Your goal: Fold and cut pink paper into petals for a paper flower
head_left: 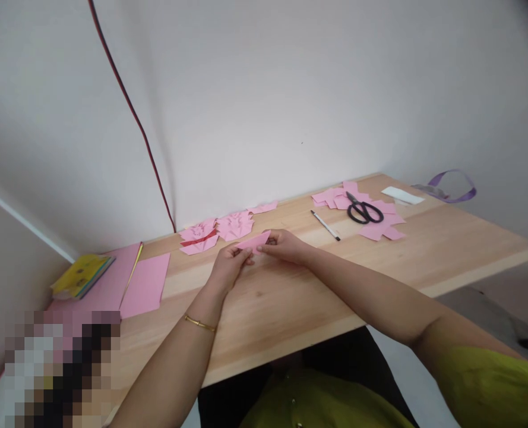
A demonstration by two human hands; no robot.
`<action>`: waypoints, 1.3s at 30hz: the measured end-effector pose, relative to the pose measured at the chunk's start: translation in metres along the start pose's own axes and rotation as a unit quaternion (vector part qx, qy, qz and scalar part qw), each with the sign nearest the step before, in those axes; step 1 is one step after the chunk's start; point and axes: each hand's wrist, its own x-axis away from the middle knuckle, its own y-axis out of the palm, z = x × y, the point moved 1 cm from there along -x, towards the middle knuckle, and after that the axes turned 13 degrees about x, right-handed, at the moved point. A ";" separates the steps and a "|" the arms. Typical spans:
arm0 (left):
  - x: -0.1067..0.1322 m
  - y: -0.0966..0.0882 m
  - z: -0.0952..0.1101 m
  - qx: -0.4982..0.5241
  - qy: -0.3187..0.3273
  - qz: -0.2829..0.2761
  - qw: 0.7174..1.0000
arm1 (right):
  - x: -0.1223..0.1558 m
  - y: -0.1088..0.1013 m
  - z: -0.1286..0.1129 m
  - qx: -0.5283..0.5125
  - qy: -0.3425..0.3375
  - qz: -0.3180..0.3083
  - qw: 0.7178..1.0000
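A small piece of pink paper [253, 241] is pinched between my two hands, just above the wooden table [264, 333]. My left hand [228, 266] grips its left end, thumb on the near side. At its right end, my right hand [284, 246] holds on with thumb and fingers closed. The sheet looks like a narrow strip with slanted ends; whether it is folded I cannot tell. Just beyond it lie creased, folded pink paper pieces [236, 226], and a dark red strip [199, 239] rests across some of them.
Black-handled scissors [365, 212] lie on pink paper pieces [382, 230] at right, near a white pen [325, 225] and a white strip [402, 195]. Larger pink sheets [145, 285] and a yellow packet [80, 275] are at left. A red-black cable [132, 110] hangs along the wall.
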 end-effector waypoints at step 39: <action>-0.001 -0.005 -0.002 -0.006 0.004 0.017 1.000 | -0.004 -0.005 0.004 -0.070 0.021 0.080 0.994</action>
